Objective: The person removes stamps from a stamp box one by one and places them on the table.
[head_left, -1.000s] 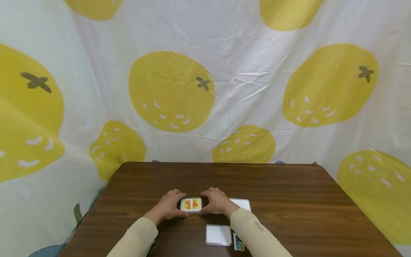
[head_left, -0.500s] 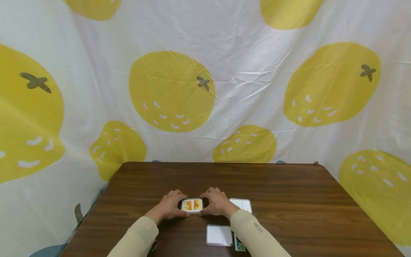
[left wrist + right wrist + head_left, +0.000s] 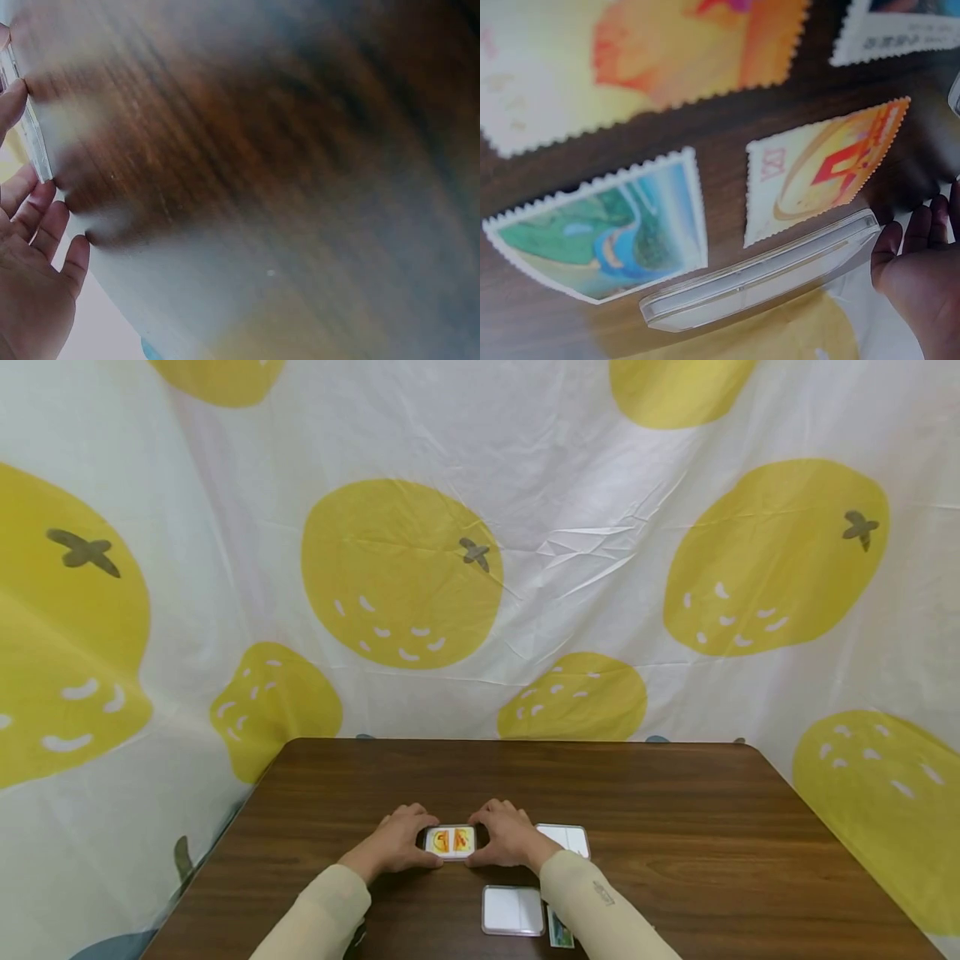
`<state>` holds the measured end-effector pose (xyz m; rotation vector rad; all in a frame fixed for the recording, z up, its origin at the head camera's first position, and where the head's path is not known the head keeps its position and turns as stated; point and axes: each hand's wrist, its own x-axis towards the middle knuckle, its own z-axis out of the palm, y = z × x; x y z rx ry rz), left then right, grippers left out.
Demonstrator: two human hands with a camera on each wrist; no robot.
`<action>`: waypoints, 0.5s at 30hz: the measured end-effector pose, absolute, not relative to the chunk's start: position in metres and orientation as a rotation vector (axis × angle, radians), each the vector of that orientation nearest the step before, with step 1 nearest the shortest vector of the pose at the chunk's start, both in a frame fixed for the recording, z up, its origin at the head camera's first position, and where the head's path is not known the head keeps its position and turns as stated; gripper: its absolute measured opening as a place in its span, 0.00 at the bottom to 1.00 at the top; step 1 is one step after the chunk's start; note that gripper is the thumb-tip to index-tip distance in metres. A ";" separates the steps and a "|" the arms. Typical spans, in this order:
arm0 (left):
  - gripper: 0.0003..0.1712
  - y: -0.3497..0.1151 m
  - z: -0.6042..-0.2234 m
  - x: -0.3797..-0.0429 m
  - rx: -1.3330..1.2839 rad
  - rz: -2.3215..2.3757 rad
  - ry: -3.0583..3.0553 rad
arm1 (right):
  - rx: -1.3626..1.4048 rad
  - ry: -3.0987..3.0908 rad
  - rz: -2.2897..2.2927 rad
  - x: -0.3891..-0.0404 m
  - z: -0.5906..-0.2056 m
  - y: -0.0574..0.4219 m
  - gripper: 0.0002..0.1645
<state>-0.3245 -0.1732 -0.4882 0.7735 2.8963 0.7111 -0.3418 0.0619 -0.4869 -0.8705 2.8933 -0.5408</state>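
Observation:
In the head view a small clear case (image 3: 450, 842) with two orange-and-yellow stamps lies flat between my two hands, over the middle of the table. My left hand (image 3: 393, 839) grips its left end between thumb and fingers. The right end is held the same way by my right hand (image 3: 506, 835). In the left wrist view the case's clear edge (image 3: 34, 139) shows at far left, with fingertips of the left hand (image 3: 37, 255) along it and near the tabletop. The right wrist view catches the right hand (image 3: 922, 262) at its right edge.
A clear case with a white insert (image 3: 513, 910) lies nearer me; a second white case (image 3: 564, 839) is partly behind my right wrist. Loose stamps lie on the dark wooden table (image 3: 675, 827), including a green-and-blue one (image 3: 622, 225) and an orange one (image 3: 825, 169).

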 end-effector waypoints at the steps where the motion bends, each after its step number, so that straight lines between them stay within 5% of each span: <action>1: 0.36 -0.173 -0.488 -0.324 0.774 0.710 2.896 | -0.869 2.893 -0.540 -0.341 -0.487 0.062 0.36; 15: 0.36 -0.174 -0.488 -0.325 0.742 0.708 2.884 | -0.845 2.877 -0.553 -0.335 -0.480 0.059 0.36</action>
